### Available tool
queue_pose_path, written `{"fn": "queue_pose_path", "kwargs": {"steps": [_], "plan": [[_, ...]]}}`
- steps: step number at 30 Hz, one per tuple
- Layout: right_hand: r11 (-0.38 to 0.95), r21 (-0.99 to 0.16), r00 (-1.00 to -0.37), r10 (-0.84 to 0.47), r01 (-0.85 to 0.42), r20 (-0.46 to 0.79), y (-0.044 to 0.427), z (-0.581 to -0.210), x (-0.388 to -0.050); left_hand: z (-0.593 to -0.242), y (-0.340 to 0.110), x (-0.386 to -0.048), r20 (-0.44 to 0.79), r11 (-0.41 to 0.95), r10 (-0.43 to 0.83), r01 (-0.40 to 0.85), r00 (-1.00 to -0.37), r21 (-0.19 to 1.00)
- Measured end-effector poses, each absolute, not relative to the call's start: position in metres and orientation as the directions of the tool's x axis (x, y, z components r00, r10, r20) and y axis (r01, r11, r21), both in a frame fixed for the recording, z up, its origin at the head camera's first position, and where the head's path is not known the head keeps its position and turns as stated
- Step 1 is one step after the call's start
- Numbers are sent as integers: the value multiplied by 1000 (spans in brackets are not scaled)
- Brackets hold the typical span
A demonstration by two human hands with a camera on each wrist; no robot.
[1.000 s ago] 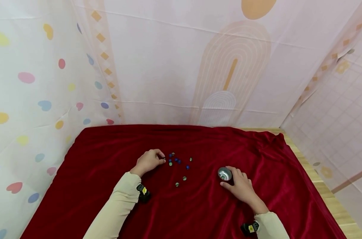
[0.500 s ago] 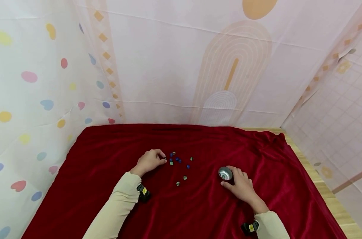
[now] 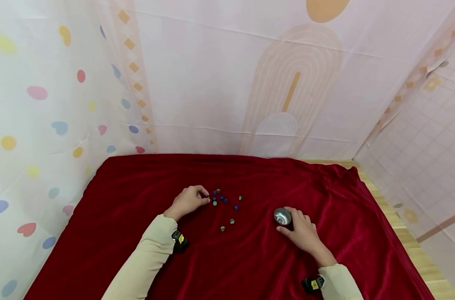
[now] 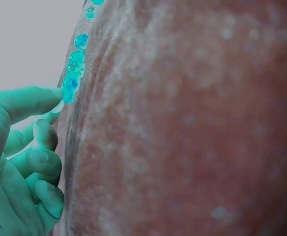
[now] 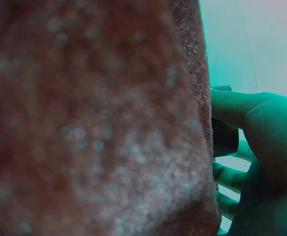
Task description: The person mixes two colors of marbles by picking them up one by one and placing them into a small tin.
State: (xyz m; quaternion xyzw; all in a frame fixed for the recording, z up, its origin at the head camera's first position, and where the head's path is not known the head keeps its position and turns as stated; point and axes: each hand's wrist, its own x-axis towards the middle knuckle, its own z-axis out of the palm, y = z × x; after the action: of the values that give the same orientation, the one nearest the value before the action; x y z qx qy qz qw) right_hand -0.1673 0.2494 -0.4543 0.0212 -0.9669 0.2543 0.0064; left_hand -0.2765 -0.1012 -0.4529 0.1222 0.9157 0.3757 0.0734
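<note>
At the left side of a loose cluster of glass marbles, my left hand [image 3: 188, 201] pinches one marble [image 4: 58, 107] between thumb and index finger; the fingertips hide most of it. Blue marbles [image 3: 222, 198] and clear greenish marbles [image 3: 214, 203] lie close to its fingertips, and several of them form a row in the left wrist view. My right hand [image 3: 302, 231] grips a small round metal cup [image 3: 282, 216] standing on the cloth, thumb on the near side and fingers on the far side. Something small and greenish shows inside the cup.
A wrinkled dark red velvet cloth [image 3: 167, 266] covers the table. Bare wooden table edge [image 3: 411, 246] shows along the right. Patterned curtains [image 3: 197, 83] enclose the back and sides. Two greenish marbles [image 3: 232, 221] lie nearer to me, between the hands.
The head view has shifted very slightly. Both hands stay nearly in place, the left still at the cluster's left side and the right still around the cup.
</note>
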Motion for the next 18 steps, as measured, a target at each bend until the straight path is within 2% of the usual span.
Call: {"fn": "queue_pose_path", "kwargs": {"steps": [18], "plan": [[872, -489, -1000, -27, -25, 3, 252, -453, -164, -428, -61, -260, 34, 601, 388, 281, -921, 748]]}}
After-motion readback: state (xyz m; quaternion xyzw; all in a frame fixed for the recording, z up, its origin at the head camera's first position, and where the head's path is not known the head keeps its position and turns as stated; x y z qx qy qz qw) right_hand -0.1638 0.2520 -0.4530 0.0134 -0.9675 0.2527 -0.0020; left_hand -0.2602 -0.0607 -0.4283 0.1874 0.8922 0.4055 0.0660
